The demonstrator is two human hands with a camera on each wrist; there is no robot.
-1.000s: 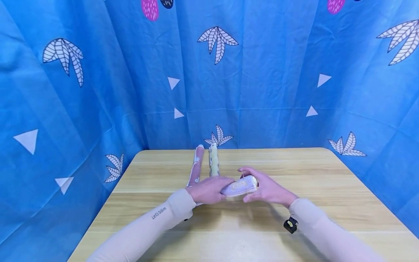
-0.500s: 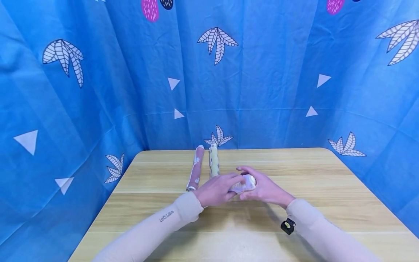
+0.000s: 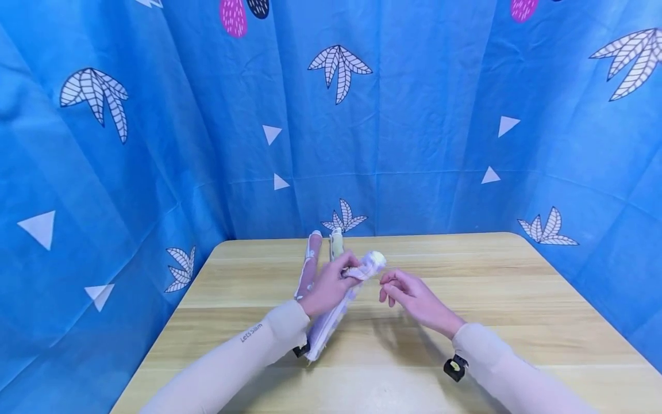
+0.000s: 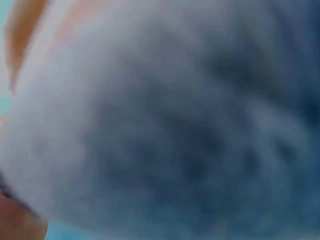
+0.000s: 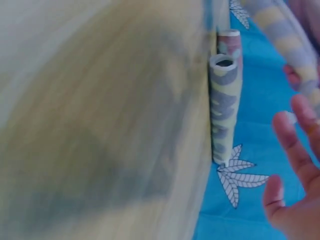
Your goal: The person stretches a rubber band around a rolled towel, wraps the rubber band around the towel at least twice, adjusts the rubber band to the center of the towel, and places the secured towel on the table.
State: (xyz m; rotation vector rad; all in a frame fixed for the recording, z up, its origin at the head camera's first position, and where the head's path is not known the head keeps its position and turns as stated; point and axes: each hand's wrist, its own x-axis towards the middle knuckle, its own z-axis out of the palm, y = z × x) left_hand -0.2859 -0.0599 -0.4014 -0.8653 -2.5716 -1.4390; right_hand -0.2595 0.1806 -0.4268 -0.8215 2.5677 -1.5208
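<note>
My left hand (image 3: 331, 287) grips a pale purple rolled towel (image 3: 331, 322), which hangs tilted, one end up near the fingertips and the other down by the wrist. In the left wrist view the towel (image 4: 150, 125) fills nearly everything, close and blurred. The right wrist view shows yellow bands on the held roll (image 5: 282, 35). Just to its right, my right hand (image 3: 416, 296) hovers apart from the towel with loosely bent fingers and nothing in them. Beyond the left hand lie a pink rolled towel (image 3: 310, 261) and a yellow-green rolled towel (image 3: 336, 244), partly hidden by that hand.
A wooden table (image 3: 491, 299) spreads under both hands. Blue curtain (image 3: 429, 115) with white leaf and triangle prints stands around its back and sides. Black cameras are strapped at the wrists, the right one (image 3: 455, 368) plainly showing.
The purple towel was between both hands, lying sideways. My right hand has let go of it. My left hand has swung it into a steep slant, its lower end toward me.
</note>
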